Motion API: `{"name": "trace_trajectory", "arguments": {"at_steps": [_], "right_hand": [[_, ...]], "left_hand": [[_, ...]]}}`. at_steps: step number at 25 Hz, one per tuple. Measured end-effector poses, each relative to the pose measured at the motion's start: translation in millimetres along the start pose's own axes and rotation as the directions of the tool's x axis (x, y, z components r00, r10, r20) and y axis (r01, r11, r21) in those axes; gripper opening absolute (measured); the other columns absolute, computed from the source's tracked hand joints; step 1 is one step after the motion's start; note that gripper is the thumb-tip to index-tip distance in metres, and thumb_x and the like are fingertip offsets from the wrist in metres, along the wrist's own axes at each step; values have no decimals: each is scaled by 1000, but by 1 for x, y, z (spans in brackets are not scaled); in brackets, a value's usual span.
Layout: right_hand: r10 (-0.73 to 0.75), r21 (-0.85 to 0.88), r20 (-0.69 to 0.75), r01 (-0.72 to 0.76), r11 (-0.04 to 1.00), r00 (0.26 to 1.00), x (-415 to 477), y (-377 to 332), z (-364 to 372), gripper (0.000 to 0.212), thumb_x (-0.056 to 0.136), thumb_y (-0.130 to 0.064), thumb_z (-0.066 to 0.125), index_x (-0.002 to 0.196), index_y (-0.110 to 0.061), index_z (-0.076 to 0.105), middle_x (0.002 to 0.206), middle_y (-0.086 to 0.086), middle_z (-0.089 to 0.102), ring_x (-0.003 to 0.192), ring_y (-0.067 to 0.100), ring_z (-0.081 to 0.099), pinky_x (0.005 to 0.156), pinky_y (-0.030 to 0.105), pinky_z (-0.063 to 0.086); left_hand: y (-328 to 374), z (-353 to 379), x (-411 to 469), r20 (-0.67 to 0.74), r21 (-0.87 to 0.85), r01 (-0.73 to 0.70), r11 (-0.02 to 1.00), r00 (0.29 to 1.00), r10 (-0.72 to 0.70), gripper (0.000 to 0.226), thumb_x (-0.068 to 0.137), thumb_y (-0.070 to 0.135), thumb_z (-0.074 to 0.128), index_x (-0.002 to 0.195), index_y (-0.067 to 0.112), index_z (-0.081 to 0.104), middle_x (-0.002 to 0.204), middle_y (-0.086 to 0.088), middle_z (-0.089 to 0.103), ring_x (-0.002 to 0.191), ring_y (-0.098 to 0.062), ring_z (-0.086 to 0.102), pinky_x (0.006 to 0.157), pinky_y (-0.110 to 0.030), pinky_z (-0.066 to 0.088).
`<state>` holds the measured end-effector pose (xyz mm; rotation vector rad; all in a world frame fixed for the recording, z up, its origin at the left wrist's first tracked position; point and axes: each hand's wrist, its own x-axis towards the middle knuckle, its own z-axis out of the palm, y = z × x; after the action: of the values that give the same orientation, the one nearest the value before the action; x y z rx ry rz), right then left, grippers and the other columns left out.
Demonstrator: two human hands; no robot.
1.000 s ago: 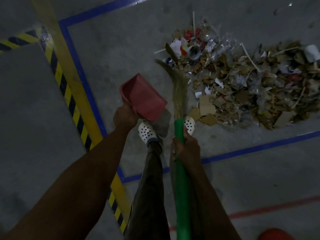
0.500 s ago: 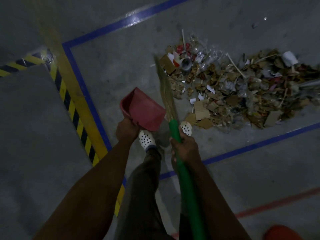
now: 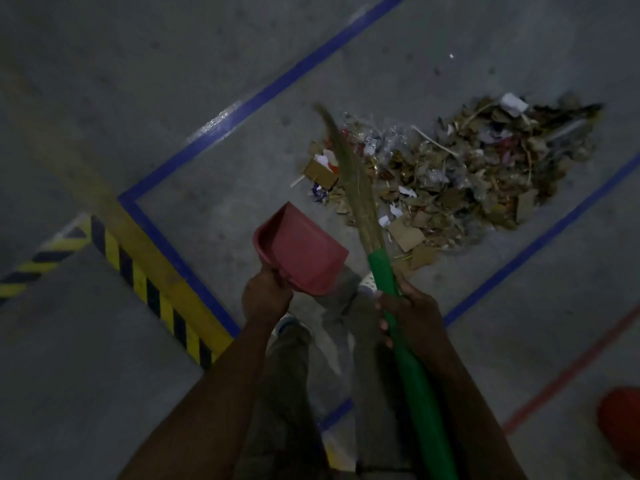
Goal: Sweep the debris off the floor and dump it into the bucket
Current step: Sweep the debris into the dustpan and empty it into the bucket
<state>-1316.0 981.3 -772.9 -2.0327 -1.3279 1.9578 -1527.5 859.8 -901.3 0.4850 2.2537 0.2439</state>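
No legible text, label, brand or number in view; dim, soft frame.

Only signs are unlettered floor [image 3: 450, 46] markings:
- blue lines [image 3: 263, 95], meeting at a corner, boxing in a bay.
- yellow-and-black hazard stripe [image 3: 152, 292], running beside the blue corner.
- red line [image 3: 571, 368], lower right, outside the blue bay.

White paper and cardboard scraps in the debris pile [image 3: 450, 174]: any print on them too blurred and small to read.
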Motion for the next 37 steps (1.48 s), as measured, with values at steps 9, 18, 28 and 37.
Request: {"name": "trace_trajectory", "arguments": {"at_steps": [9, 18, 28, 37], "right_hand": [[236, 596, -267, -32, 803, 934, 44, 3, 105, 41, 94, -8, 65, 122, -38, 65, 68, 7, 63, 48, 19, 55, 41, 28, 46], [469, 814, -338, 4, 581, 816, 98, -37, 215, 39, 97, -10, 66, 135, -17, 60, 74, 15, 61, 46, 23, 53, 45, 31, 47], [608, 884, -467, 324, 336, 642, 156, -62, 388, 57, 93, -17, 73, 145, -28, 54, 71, 8, 67, 49, 16, 58, 42, 26, 49], [712, 846, -512, 427, 320, 481, 335, 32, 506, 72, 86, -21, 81, 138, -57, 46, 69, 2, 68, 50, 17, 56, 46, 32, 51]], "left_hand": [[25, -84, 121, 125, 204, -312, 928, 948, 292, 42, 79, 18, 72, 119, 16, 61, 100, -12, 73, 96, -37, 68, 77, -39, 52], [65, -163, 227, 281, 336, -510, 792, 857, 432, 43, 80, 16, 72, 121, 18, 60, 105, -9, 72, 98, -32, 68, 84, -42, 55], [73, -201, 398, 384, 356, -803, 478, 592, 708, 40, 80, 23, 74, 118, 21, 62, 98, 0, 74, 91, -30, 69, 74, -34, 49], [16, -117, 566, 432, 309, -895, 320, 432, 792, 36, 83, 25, 75, 117, 19, 64, 95, -3, 75, 87, -28, 70, 73, -39, 54]]}}
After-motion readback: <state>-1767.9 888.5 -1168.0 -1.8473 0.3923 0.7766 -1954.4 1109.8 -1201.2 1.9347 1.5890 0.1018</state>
